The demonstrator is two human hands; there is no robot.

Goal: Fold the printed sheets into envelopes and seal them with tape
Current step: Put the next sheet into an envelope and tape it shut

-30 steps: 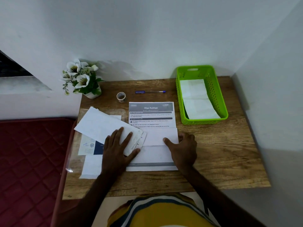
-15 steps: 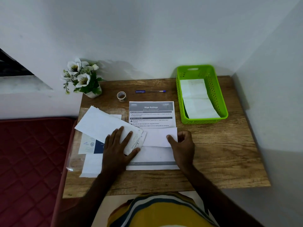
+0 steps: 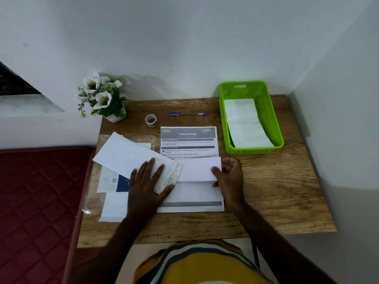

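Observation:
A printed sheet (image 3: pixel 188 140) headed "Wipe Railings" lies flat on the wooden table (image 3: pixel 276 191). A white envelope (image 3: pixel 198 169) lies across its middle. My right hand (image 3: pixel 229 177) pinches the envelope's right end between thumb and fingers. My left hand (image 3: pixel 147 183) rests flat, fingers spread, on a slanted stack of white envelopes (image 3: pixel 127 154) to the left. A small roll of clear tape (image 3: pixel 151 120) stands behind the sheet.
A green plastic basket (image 3: pixel 266 111) at the back right holds folded white papers. A blue pen (image 3: pixel 187 114) lies beside the tape, and a flower pot (image 3: pixel 102 97) stands at the back left corner. More papers (image 3: pixel 110 181) lie under the stack. A red mattress (image 3: pixel 41 191) borders the table's left.
My right hand has moved from pressing flat on the sheet to pinching the envelope's right end and lifting it slightly. My left hand has stayed in place.

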